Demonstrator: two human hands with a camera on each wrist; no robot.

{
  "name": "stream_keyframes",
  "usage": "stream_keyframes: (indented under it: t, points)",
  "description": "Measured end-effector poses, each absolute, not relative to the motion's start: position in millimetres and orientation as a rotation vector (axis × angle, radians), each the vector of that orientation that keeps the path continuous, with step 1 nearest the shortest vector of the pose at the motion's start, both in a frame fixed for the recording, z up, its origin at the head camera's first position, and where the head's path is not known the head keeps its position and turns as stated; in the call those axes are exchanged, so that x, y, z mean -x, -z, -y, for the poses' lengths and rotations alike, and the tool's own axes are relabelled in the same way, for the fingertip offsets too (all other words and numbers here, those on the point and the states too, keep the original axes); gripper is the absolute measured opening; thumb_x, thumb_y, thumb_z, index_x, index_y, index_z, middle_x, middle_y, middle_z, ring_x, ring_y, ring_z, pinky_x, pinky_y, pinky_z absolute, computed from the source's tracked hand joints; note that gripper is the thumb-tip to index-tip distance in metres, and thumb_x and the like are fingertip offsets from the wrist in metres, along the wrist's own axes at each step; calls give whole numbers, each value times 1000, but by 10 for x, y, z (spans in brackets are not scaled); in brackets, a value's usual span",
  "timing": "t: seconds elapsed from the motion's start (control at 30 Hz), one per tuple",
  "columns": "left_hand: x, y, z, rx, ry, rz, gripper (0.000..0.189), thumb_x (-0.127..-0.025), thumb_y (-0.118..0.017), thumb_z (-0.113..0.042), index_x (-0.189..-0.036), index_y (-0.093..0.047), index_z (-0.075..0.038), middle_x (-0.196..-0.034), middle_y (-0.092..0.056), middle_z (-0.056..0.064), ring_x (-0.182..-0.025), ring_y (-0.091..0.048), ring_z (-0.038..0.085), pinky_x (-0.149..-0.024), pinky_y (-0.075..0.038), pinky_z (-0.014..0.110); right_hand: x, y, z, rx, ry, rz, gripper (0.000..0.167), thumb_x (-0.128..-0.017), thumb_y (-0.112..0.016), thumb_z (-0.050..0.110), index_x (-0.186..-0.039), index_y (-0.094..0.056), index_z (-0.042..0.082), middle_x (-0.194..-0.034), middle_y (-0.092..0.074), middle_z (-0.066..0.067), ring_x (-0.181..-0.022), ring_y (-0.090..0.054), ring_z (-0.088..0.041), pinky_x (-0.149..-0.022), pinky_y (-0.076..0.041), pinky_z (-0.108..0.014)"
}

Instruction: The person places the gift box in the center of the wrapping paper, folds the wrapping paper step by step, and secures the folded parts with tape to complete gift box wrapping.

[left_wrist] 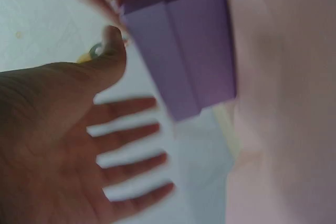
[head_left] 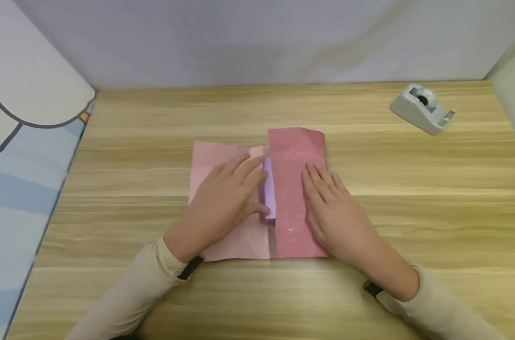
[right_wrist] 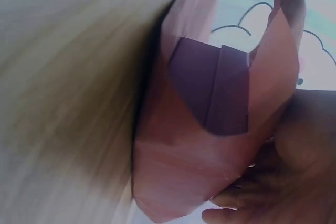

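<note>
A purple box [head_left: 269, 189] lies on a sheet of pink paper [head_left: 297, 198]. The sheet's right part is folded over the box, so only a narrow strip of purple shows from above. My right hand [head_left: 335, 217] rests on this folded part with its fingers straight. Over the paper's paler left part, my left hand [head_left: 223, 198] spreads its fingers, with fingertips and thumb beside the box's left edge. The left wrist view shows the end of the box [left_wrist: 184, 51] close to those straight fingers. From the right wrist, the box [right_wrist: 215, 85] appears wrapped round by paper, its far end hidden.
A white tape dispenser [head_left: 423, 108] with a roll of clear tape stands at the back right of the wooden table [head_left: 410, 198]. A pale wall [head_left: 257, 42] runs along the table's back edge. To the left hangs a panel [head_left: 28, 189] with a cartoon print.
</note>
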State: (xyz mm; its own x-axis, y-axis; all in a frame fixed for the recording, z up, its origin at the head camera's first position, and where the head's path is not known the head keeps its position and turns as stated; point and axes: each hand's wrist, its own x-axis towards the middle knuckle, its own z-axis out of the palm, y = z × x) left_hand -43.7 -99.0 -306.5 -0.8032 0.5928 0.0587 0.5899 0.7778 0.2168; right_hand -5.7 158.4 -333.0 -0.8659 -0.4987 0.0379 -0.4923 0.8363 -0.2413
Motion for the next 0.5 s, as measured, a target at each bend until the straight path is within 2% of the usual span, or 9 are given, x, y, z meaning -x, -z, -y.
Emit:
stream_keyframes:
  t: [0.13,0.2,0.27,0.33,0.4,0.5]
  points:
    - [396,3009,1300,-305,-355,-3011,77,-100,-65,-51,-153,-43,1,-149,-51,27,-134,-48,49,-99,-51,64,32,3317,-1553,808,323,-2995,62,-107,-41,20,-160,-27,-9,-170,-24,-25,-160,-24,-39,-130,-22,-55]
    - [431,3029,1483,-105,-415,-2946,79,-103,-61,-49,-153,-36,7,-140,-54,33,-123,-53,53,-90,-52,65,27,3315,-1551,807,327,-3003,61,-107,-40,20,-160,-28,-8,-170,-24,-25,-160,-25,-39,-130,-23,-55]
    - [462,3075,1652,-26,-489,-2832,84,-104,-56,-49,-158,-26,8,-126,-62,32,-105,-62,48,-77,-55,58,23,3317,-1550,809,331,-3006,61,-107,-40,19,-160,-28,-9,-170,-24,-25,-160,-25,-39,-130,-23,-54]
    - [481,3128,1787,-31,-584,-2720,88,-105,-55,-47,-161,-15,9,-109,-69,25,-83,-66,37,-66,-54,47,21,3323,-1548,812,331,-3004,61,-107,-40,19,-160,-27,-9,-170,-24,-26,-160,-24,-40,-130,-23,-54]
    - [505,3171,1880,-92,-696,-2649,88,-106,-57,-39,-161,-9,9,-89,-69,14,-64,-59,23,-56,-47,35,20,3323,-1545,811,328,-3004,61,-107,-40,19,-160,-27,-9,-170,-23,-26,-160,-24,-40,-130,-23,-54]
    - [523,3160,1928,-169,-812,-2614,84,-105,-60,-24,-161,-6,7,-78,-62,4,-59,-48,14,-55,-39,29,16,3321,-1543,810,323,-3003,61,-107,-39,19,-160,-26,-10,-170,-23,-26,-160,-23,-40,-130,-23,-54]
